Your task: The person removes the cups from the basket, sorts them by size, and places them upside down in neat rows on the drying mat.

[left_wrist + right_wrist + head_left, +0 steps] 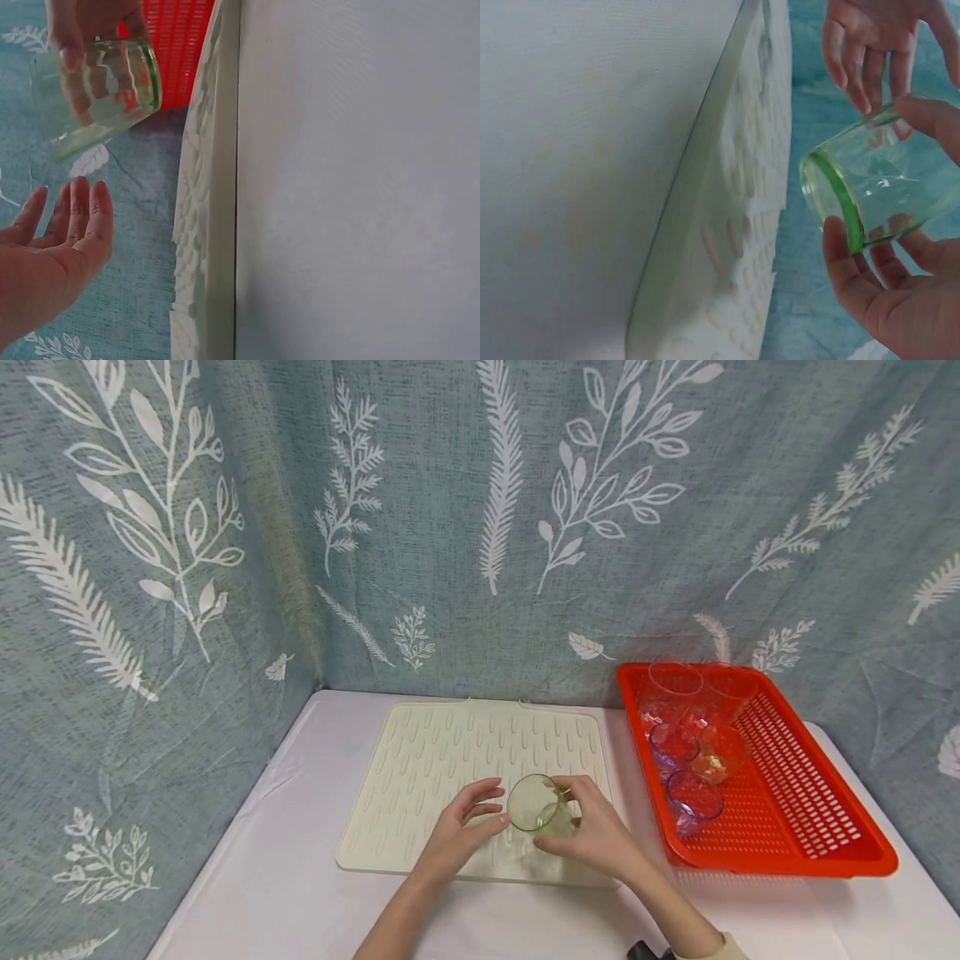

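Note:
A pale green drinking glass [534, 803] is tilted above the cream ridged mat [397, 802], its mouth turned up and to the left. The right hand [596, 835] grips it from the right, thumb on one side and fingers on the other, as the right wrist view shows on the glass [877, 180]. Just left of the rim, the left hand [461, 831] has its fingers spread and slightly bent. In the left wrist view a gap separates that left hand [60, 247] from the glass [105, 97].
At the right stands a red plastic basket [832, 802]. In its left part are clear tall glasses [675, 693], bluish glasses [693, 797] and an amber glass [720, 756]. A patterned curtain [450, 527] hangs behind the white-covered table [262, 877]. A black object [642, 951] lies at the front edge.

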Demonstrator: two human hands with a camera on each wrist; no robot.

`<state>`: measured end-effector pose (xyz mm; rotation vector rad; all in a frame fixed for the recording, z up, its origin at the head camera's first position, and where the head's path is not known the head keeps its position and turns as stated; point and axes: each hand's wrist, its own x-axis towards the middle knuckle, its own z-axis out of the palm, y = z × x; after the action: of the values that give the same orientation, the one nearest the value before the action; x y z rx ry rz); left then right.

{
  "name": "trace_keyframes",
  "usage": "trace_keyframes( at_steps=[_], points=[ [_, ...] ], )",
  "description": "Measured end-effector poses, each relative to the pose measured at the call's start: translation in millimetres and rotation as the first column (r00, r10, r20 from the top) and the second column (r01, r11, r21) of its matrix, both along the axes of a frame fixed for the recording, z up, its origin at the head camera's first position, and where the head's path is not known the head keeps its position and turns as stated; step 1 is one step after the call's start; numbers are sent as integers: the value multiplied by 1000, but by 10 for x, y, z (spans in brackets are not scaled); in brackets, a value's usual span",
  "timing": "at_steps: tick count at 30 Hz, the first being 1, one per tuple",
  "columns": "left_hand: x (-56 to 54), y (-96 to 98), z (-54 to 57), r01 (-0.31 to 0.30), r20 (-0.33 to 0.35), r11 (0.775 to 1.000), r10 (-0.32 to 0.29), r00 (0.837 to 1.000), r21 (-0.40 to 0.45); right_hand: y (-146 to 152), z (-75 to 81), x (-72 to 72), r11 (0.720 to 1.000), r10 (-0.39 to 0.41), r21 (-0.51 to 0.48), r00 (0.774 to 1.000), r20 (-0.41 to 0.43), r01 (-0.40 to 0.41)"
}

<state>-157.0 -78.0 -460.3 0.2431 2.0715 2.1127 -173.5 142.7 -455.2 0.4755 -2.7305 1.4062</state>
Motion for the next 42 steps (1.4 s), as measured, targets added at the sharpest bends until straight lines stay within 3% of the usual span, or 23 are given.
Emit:
trace_keyframes(
  at_steps=[10, 19, 30, 33, 36, 39, 42],
  points=[
    [-8, 79, 3, 24, -103, 990, -38, 994, -138, -60, 51, 15, 984, 78, 170, 990, -120, -57],
    [-19, 115, -35, 40, -127, 983, -64, 990, -178, -82, 43, 39, 955, 142, 288, 959, -245, -68],
    [-26, 146, -63, 5, -157, 980, -37, 987, -199, -76, 42, 59, 932, 152, 360, 951, -270, -47],
    [-28, 133, -60, 2, -141, 984, -27, 990, -176, -73, 38, 55, 939, 151, 340, 952, -268, -53],
    [-28, 116, -41, -8, -114, 989, -9, 993, -148, -63, 40, 47, 964, 133, 257, 966, -222, -73],
    [-41, 103, -29, -26, -70, 993, 18, 997, -113, -52, 42, 23, 991, 94, 107, 986, -137, -79],
    [-57, 98, -33, -48, -26, 996, 47, 999, -73, -40, 27, -12, 995, 46, -82, 999, -18, -47]
  ],
)
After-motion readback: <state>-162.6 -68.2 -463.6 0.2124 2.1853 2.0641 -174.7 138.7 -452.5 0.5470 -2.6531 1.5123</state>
